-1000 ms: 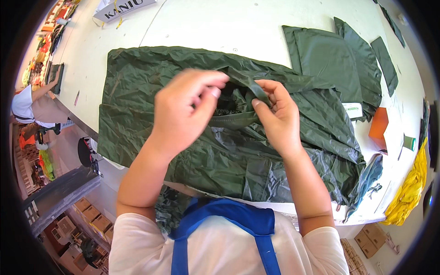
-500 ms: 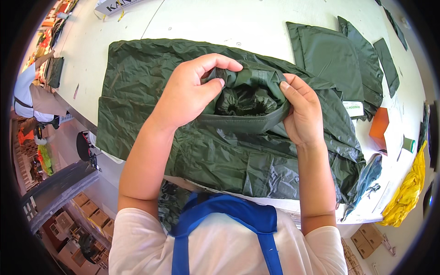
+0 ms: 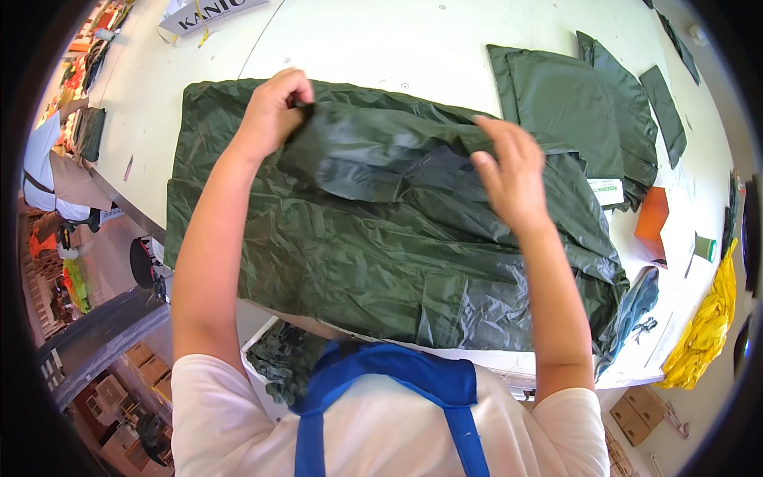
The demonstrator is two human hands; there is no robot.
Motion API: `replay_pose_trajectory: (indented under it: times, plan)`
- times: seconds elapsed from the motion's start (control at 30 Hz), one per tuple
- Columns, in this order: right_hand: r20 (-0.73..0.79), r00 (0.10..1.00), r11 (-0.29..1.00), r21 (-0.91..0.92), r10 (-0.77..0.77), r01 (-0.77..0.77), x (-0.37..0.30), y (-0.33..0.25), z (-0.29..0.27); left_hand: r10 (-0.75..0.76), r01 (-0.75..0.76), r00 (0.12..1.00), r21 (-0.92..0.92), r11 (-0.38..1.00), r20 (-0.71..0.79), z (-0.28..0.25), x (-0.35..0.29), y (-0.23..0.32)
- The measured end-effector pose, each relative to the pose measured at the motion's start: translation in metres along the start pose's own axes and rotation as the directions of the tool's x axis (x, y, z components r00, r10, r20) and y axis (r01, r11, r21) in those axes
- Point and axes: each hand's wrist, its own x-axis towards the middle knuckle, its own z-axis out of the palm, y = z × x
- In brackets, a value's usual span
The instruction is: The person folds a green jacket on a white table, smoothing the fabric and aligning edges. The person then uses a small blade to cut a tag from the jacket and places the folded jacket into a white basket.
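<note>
A dark green waterproof garment, creased and slightly shiny, lies spread across the white table. My left hand is closed on the end of its sleeve, which stretches to the right over the garment and is partly smeared by motion. My right hand hovers beside the sleeve's other part with its fingers apart, holding nothing. The opening at the sleeve's end is turned out of sight. A flat pocket-like panel shows on the garment near the table's front edge.
Folded dark green pieces lie at the far right, near an orange-and-white box. Yellow fabric hangs over the right edge. A container of dark green cloth stands at my front left. Another person works at the far left.
My right hand has let go of the round cuff opening and spread its fingers. My left hand has moved left, drawing the sleeve end with it so the sleeve now lies flatter.
</note>
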Motion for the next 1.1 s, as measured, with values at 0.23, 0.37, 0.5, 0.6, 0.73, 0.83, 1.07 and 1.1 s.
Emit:
replay_pose_trajectory:
  times: [0.23,0.37,0.5,0.6,0.73,0.83,1.07,1.1]
  plan:
    - [0.075,0.969,0.932,-0.302,0.234,-0.201,-0.048,0.155,-0.029,-0.601,0.547,0.789,-0.590,0.594,0.126,0.017,-0.033,-0.018]
    - [0.099,0.928,0.919,0.135,0.359,-0.370,-0.040,0.165,-0.037,-0.395,0.344,0.896,-0.243,0.907,-0.204,0.047,-0.045,-0.014]
    - [0.310,0.855,0.905,-0.058,0.417,-0.421,-0.019,0.165,-0.037,-0.433,0.299,0.831,-0.377,0.877,-0.349,0.054,-0.035,-0.034]
    - [0.330,0.829,0.827,-0.504,0.452,-0.250,-0.012,0.157,-0.013,-0.439,0.489,0.859,0.169,0.856,-0.263,0.063,-0.039,-0.054]
    - [0.164,0.929,0.770,-0.616,0.332,-0.166,-0.028,0.150,0.001,-0.393,0.461,0.873,0.228,0.858,-0.288,0.054,-0.028,-0.052]
    - [0.112,0.953,0.793,-0.585,0.283,-0.167,-0.029,0.148,0.004,-0.077,0.215,0.951,0.464,0.859,-0.299,0.051,0.006,-0.036]
    - [0.385,0.792,0.841,-0.466,0.474,-0.277,-0.019,0.158,-0.050,-0.294,0.169,0.950,0.623,0.764,0.102,0.062,0.051,-0.042]
    - [0.420,0.749,0.827,-0.475,0.512,-0.299,-0.016,0.157,-0.055,-0.368,0.186,0.920,0.678,0.711,0.134,0.058,0.063,-0.036]
